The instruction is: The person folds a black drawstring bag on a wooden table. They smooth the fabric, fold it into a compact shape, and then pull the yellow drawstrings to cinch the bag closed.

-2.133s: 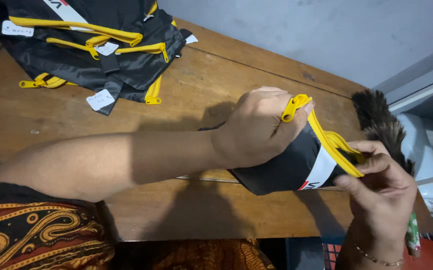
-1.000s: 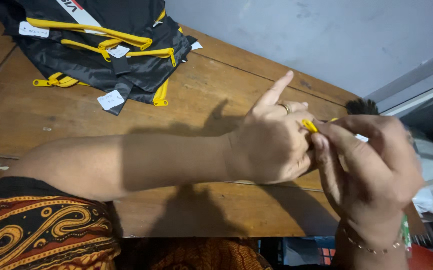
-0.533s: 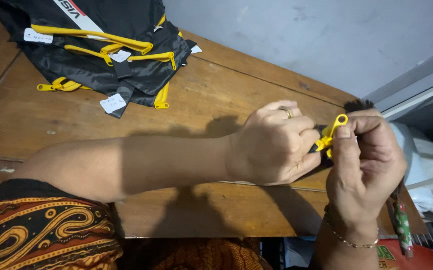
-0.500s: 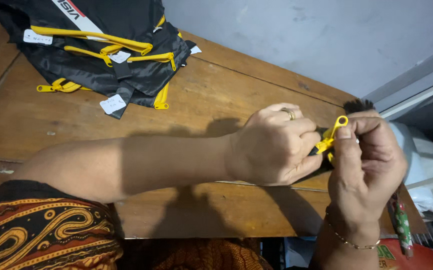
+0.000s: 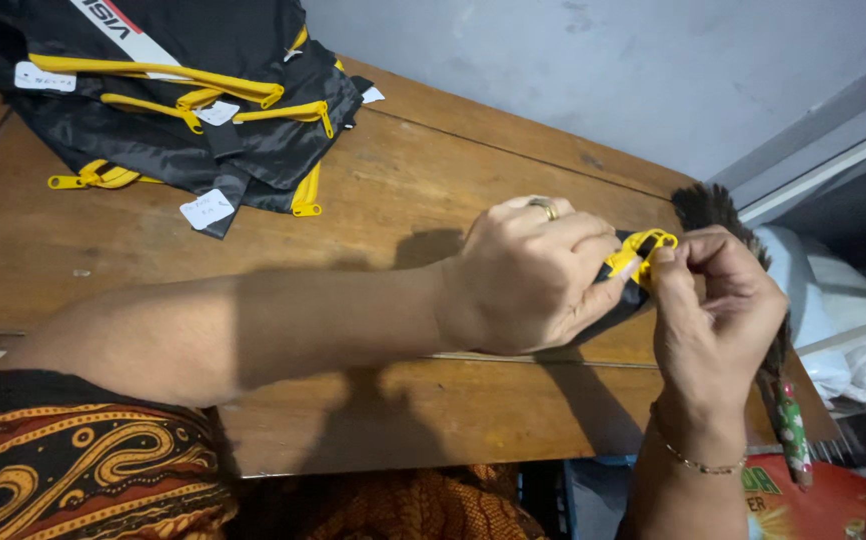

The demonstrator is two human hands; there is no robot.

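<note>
Both hands, left hand (image 5: pixel 528 275) clamped around the rolled black bag (image 5: pixel 625 300) and right hand (image 5: pixel 718 300) pinching its yellow cord (image 5: pixel 643 245), are mid-tying, needing a firm pull.

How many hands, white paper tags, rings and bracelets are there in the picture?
Hands: 2, the left hand and the right hand, both on a rolled black piece with a yellow strap
White paper tags: 4 on the black and yellow pile
Rings: 1
Bracelets: 1
Total: 8
</note>
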